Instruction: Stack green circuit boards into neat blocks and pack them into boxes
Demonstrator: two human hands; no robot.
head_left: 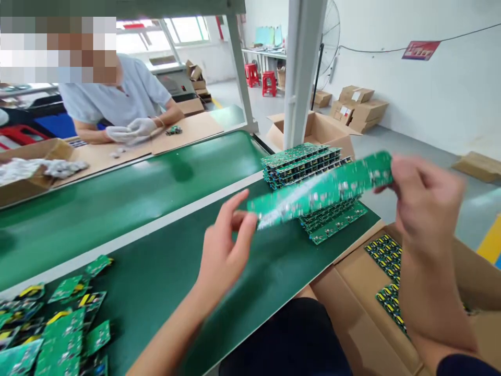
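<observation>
A long green circuit board strip (324, 192) is stretched between my two hands above the dark green work table (164, 292). My left hand (227, 240) pinches its left end between thumb and fingers. At the other end, my right hand (426, 198) grips it, slightly blurred by motion. The strip tilts upward to the right, and small solder points show on its face. Behind and below it stands a stack of similar boards (301, 156), partly hidden by the strip. Smaller separate circuit boards (62, 334) with yellow parts lie heaped at the lower left.
A green conveyor belt (136, 183) runs beyond the table. Across it sits a co-worker (117, 99) in white gloves, beside a box of white pieces (35, 172). At my right, an open cardboard box (360, 324) holds more boards. A metal post (299, 78) rises behind the stack.
</observation>
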